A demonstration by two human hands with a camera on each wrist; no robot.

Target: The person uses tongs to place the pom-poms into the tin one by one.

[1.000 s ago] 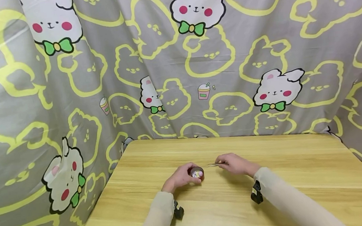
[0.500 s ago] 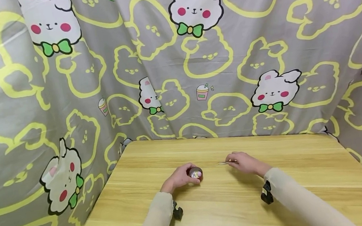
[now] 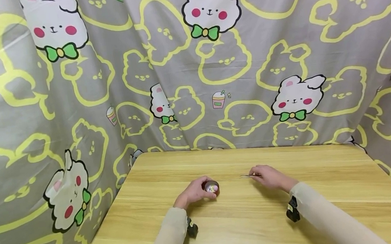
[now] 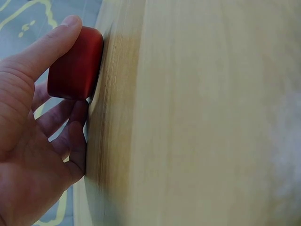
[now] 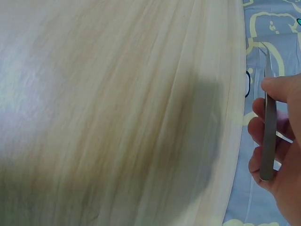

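My left hand (image 3: 195, 190) grips a small round red tin (image 3: 207, 184) on the table, thumb on the near side and fingers round the far side. Several small pastel pieces, pink, yellow and white, show in its open top. In the left wrist view the tin's smooth red wall (image 4: 77, 66) stands between thumb and fingers. To the right, my right hand (image 3: 269, 176) holds metal tweezers (image 5: 269, 136) above the table. Their thin bent tips point left toward the tin, well apart from it. Whether the tips hold anything is too small to tell.
The wooden table (image 3: 236, 230) spreads under both hands, with its far edge a little beyond them. A grey curtain (image 3: 182, 71) with rabbit prints hangs behind it and along both sides. A black wrist camera (image 3: 292, 209) sits on each forearm.
My right hand has moved to the right with the tweezers, away from the tin. The left hand keeps its hold on the tin in the same place.
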